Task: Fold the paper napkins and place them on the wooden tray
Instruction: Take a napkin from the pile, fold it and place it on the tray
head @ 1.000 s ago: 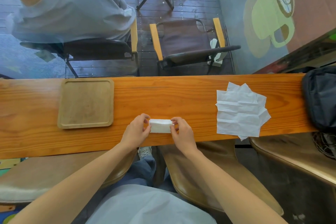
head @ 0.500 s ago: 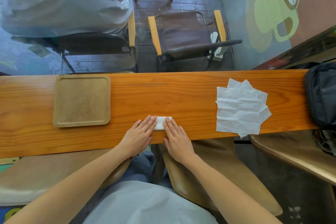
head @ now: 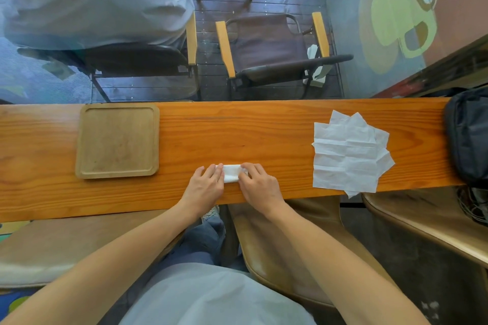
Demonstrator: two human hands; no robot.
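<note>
Hands flat, both of them: the left hand and right hand lie palm-down on the tabletop, fingers stretched out and pressing on a small folded napkin that shows between them. Neither hand grips it; the fingertips cover its two ends, and only the middle strip shows. How many folds it has cannot be told, but it looks compact, so I judge the folding of this one nearly done and the creases being flattened.

Well to the left of the left hand sits the tray, with nothing on it, so no napkin has been placed yet. Well to the right of the right hand lies a fanned stack of unfolded napkins, creased but open; their number cannot be told. Beyond that stack, at the tabletop's end, rests a dark bag.

By my reading the task is at an early stage: one napkin close to ready, its move to the tray not yet made, and the whole stack left to fold.
</note>
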